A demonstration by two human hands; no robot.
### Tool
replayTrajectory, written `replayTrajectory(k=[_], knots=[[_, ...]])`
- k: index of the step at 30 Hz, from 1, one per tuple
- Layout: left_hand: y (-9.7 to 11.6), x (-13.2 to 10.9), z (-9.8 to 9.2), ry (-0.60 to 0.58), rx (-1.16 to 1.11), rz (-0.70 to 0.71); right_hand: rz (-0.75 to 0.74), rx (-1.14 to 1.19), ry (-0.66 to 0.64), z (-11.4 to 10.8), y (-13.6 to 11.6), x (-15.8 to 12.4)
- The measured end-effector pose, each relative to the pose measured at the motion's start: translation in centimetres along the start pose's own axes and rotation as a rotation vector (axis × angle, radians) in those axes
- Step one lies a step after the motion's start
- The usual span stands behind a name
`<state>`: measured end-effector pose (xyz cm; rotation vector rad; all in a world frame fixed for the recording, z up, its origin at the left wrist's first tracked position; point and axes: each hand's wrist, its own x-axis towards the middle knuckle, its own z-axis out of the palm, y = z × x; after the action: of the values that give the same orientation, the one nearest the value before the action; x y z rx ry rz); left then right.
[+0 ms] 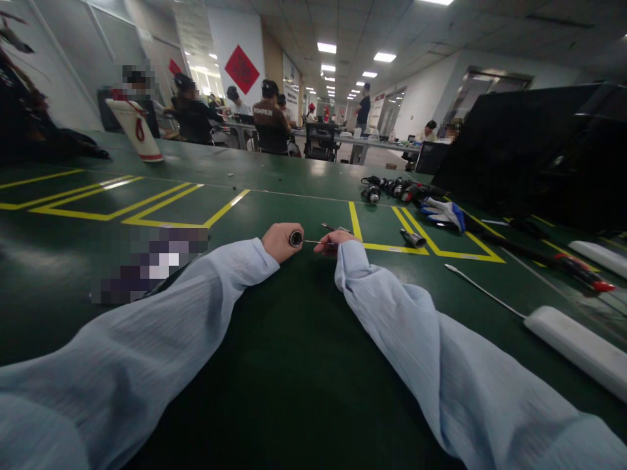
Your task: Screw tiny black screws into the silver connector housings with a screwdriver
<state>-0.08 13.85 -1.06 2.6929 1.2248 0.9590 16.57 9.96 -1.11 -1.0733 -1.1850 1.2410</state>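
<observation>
Over the green table, my left hand (275, 243) is closed round a dark cylindrical connector (296, 239), its round open end turned towards me. My right hand (341, 239) pinches a thin screwdriver (313, 242); the slim metal shaft points left and its tip is at the connector's side. Whether the tip touches or enters the connector, I cannot tell. The screwdriver's handle is mostly hidden by my fingers. Just behind my right hand lies a small slender metal piece (333, 228). Further right, another metal connector (415, 239) lies on its side by the yellow tape.
Several dark connectors (373, 194) and blue-white gloves (443, 214) lie at the back right. A red-black tool (585, 272) and a white box with a cable (571, 343) are on the right. A blurred-out flat object (157, 264) and a paper cup (134, 127) stand left.
</observation>
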Motion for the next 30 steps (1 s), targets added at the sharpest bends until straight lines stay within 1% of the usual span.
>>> replayTrajectory(k=[4, 8, 11, 14, 16, 21, 24, 27, 30], knots=[[0.1, 0.0, -0.2, -0.038, 0.068, 0.014, -0.001, -0.002, -0.048, 0.1, -0.4, -0.8], [0.1, 0.0, -0.2, -0.037, 0.061, 0.028, 0.089, 0.0, -0.064, 0.0, -0.6, 0.2], [0.0, 0.0, 0.0, -0.006, -0.029, 0.03, 0.18, 0.001, -0.062, 0.0, -0.5, 1.4], [-0.1, 0.0, 0.1, 0.025, -0.164, 0.033, 0.214, 0.024, -0.05, 0.1, -0.3, 2.0], [-0.1, 0.0, 0.2, 0.025, -0.183, 0.032, 0.195, 0.053, -0.04, 0.2, -0.2, 1.7], [0.0, 0.0, 0.0, -0.007, 0.038, -0.016, 0.045, 0.114, -0.028, 0.3, -0.3, -0.1], [0.2, 0.0, -0.2, -0.031, 0.104, -0.018, -0.037, 0.096, -0.03, 0.5, -0.5, -1.1], [0.3, 0.1, -0.2, -0.064, 0.151, -0.007, -0.078, 0.075, -0.027, 0.6, -0.8, -1.5], [0.5, 0.2, -0.3, -0.088, 0.172, 0.003, -0.081, 0.073, -0.024, 0.5, -0.8, -1.4]])
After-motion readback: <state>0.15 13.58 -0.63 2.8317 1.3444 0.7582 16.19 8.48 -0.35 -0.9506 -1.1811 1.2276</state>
